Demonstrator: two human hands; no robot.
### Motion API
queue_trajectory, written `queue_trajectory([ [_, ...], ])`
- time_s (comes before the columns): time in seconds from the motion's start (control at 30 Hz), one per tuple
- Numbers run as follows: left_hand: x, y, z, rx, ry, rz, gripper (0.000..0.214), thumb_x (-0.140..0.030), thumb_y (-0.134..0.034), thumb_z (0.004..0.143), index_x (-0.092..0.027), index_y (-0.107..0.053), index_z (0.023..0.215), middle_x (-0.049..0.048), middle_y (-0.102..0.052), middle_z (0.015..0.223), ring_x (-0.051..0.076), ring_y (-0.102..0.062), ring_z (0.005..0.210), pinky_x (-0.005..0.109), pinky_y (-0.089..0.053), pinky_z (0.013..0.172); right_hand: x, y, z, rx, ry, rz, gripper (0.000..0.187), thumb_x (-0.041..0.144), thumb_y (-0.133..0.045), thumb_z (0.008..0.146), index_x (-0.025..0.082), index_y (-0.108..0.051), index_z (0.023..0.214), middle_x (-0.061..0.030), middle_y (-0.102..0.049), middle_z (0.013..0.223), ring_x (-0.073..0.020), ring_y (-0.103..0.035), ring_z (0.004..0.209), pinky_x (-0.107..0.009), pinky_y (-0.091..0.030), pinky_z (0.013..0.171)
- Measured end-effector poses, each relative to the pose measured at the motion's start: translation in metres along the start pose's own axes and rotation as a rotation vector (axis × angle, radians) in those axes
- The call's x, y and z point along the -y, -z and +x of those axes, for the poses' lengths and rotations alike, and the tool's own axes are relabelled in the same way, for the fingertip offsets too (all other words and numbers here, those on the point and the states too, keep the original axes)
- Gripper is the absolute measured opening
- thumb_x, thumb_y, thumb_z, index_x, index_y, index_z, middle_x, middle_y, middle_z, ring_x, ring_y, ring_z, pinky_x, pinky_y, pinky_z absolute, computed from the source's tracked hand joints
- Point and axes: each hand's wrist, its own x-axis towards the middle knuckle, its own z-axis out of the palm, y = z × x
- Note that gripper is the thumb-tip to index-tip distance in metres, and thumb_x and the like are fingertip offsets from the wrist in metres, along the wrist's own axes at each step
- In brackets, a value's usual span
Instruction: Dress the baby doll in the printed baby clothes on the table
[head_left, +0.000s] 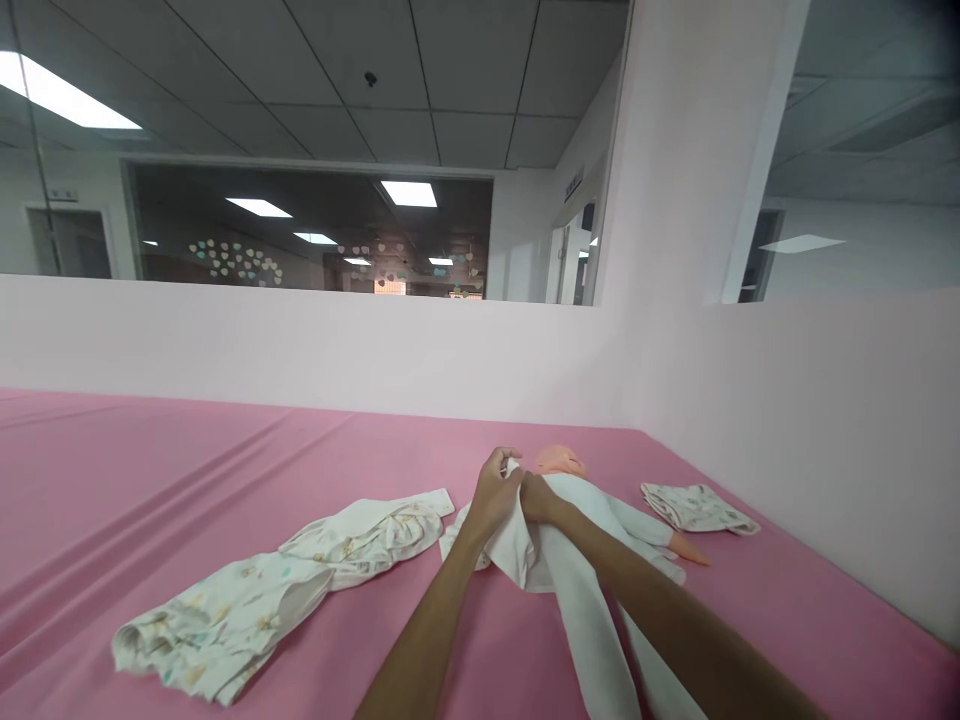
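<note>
Gripping white cloth (pixel 513 552), left hand (pixel 496 490) and right hand (pixel 541 499) partly cover it; the doll's legs (pixel 583 600) are cropped.

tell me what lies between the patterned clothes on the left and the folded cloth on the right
In the head view, a doll in white lies between them on the pink sheet, with the left hand and right hand gripping white cloth.

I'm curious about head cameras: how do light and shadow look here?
Head view: the upper-left ceiling light glares white; the picture's top right corner falls dark; folds in the pink sheet and held white cloth show soft shading.
</note>
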Motion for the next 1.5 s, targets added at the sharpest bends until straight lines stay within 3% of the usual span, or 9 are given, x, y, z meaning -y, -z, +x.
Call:
queue_trajectory([
  [0.17, 0.002, -0.004, -0.006, 0.092, 0.013, 0.018, 0.036, -0.017, -0.056, 0.074, -0.022, -0.056, 0.11, 0.0004, -0.06, 0.085, 0.015, -0.056, 0.077, 0.023, -0.044, 0.073, -0.02, 0.017, 0.004, -0.083, -0.013, 0.119, 0.019, 0.026, -0.053, 0.09, 0.016, -0.062, 0.104, -0.0034, -0.067, 0.099, -0.0161, -0.062, 0.086, -0.03, -0.047, 0.078],
  [0.3, 0.0, -0.006, -0.026, 0.171, 0.095, 0.342, 0.054, -0.011, -0.054, 0.069, -0.026, -0.05, 0.121, 0.0006, -0.06, 0.076, 0.022, -0.058, 0.076, 0.031, -0.043, 0.077, -0.042, 0.019, 0.001, -0.168, -0.162, 0.122, 0.022, 0.019, -0.045, 0.087, 0.017, -0.066, 0.093, -0.0099, -0.069, 0.094, -0.0218, -0.061, 0.089, -0.033, -0.041, 0.079],
  [0.53, -0.002, 0.001, -0.057, 0.365, 0.196, 0.653, 0.045, -0.005, -0.058, 0.059, -0.026, -0.058, 0.098, 0.0014, -0.055, 0.066, 0.032, -0.06, 0.074, 0.038, -0.041, 0.072, -0.061, 0.013, -0.009, -0.189, -0.209, 0.213, 0.028, 0.025, -0.049, 0.085, 0.02, -0.066, 0.106, -0.0083, -0.068, 0.106, -0.0222, -0.057, 0.101, -0.031, -0.036, 0.086],
  [0.63, -0.004, 0.007, -0.055, 0.412, 0.218, 0.68, 0.034, -0.014, -0.058, 0.065, -0.026, -0.058, 0.097, 0.0029, -0.057, 0.07, 0.029, -0.059, 0.07, 0.035, -0.04, 0.067, -0.083, 0.017, -0.037, -0.229, -0.271, 0.259, 0.032, 0.03, -0.046, 0.086, 0.021, -0.063, 0.112, -0.0064, -0.066, 0.109, -0.0188, -0.056, 0.1, -0.027, -0.036, 0.084],
  [0.77, -0.009, 0.003, -0.039, 0.278, 0.131, 0.75, 0.025, -0.025, -0.048, 0.08, -0.025, -0.057, 0.104, 0.0046, -0.063, 0.084, 0.024, -0.059, 0.077, 0.03, -0.038, 0.066, -0.128, 0.012, -0.114, -0.264, -0.499, 0.264, 0.033, 0.026, -0.032, 0.09, 0.017, -0.063, 0.085, -0.0076, -0.066, 0.084, -0.018, -0.056, 0.077, -0.027, -0.034, 0.066],
  [0.97, -0.016, -0.071, 0.011, 0.453, -0.166, 1.05, 0.034, -0.028, -0.03, 0.093, -0.021, -0.046, 0.122, 0.0078, -0.059, 0.116, 0.022, -0.057, 0.105, 0.032, -0.045, 0.083, -0.162, -0.024, -0.215, -0.164, -0.647, 0.328, 0.025, 0.035, -0.048, 0.083, 0.019, -0.055, 0.065, -0.0018, -0.06, 0.07, -0.0153, -0.052, 0.063, -0.024, -0.028, 0.055],
  [1.23, 0.022, -0.217, 0.058, 0.814, -0.179, 1.281, 0.04, -0.018, -0.059, 0.08, -0.015, -0.055, 0.12, 0.0149, -0.058, 0.121, 0.029, -0.055, 0.113, 0.044, -0.042, 0.094, -0.168, -0.048, -0.211, -0.175, -0.662, 0.311, 0.013, 0.024, -0.047, 0.08, 0.018, -0.058, 0.074, -0.0033, -0.061, 0.085, -0.0159, -0.056, 0.077, -0.023, -0.03, 0.06],
  [1.37, 0.035, -0.233, 0.06, 0.902, -0.149, 1.344, 0.048, -0.028, -0.069, 0.074, -0.018, -0.055, 0.12, 0.0127, -0.059, 0.122, 0.029, -0.054, 0.114, 0.05, -0.038, 0.098, -0.185, -0.051, -0.214, -0.176, -0.701, 0.271, 0.014, 0.024, -0.044, 0.083, 0.018, -0.056, 0.076, -0.0036, -0.061, 0.082, -0.0168, -0.055, 0.077, -0.025, -0.029, 0.059],
  [1.5, 0.026, -0.214, 0.063, 0.884, -0.195, 1.33, 0.049, -0.037, -0.063, 0.078, -0.02, -0.05, 0.122, 0.0154, -0.055, 0.127, 0.031, -0.05, 0.118, 0.046, -0.04, 0.095, -0.221, -0.045, -0.23, -0.179, -0.851, 0.23, 0.021, 0.025, -0.037, 0.087, 0.017, -0.056, 0.084, -0.008, -0.063, 0.086, -0.0199, -0.056, 0.078, -0.027, -0.03, 0.059],
])
